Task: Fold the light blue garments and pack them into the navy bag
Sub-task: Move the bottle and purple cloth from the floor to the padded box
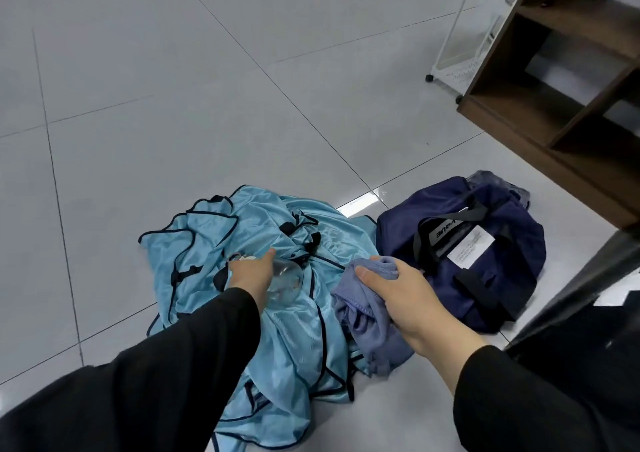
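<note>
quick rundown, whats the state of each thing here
light blue garments: unfolded, crumpled in a pile on the floor
navy bag: on the floor beside the pile, slumped
purple-blue cloth: bunched, gripped by the right hand
left hand: holds a clear plastic bottle over the pile

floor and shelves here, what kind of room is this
Probably an indoor room in a home or office, though it is hard to say which. Large glossy grey floor tiles, a dark wooden shelf unit and a white wheeled rack beside it suggest that.
</note>
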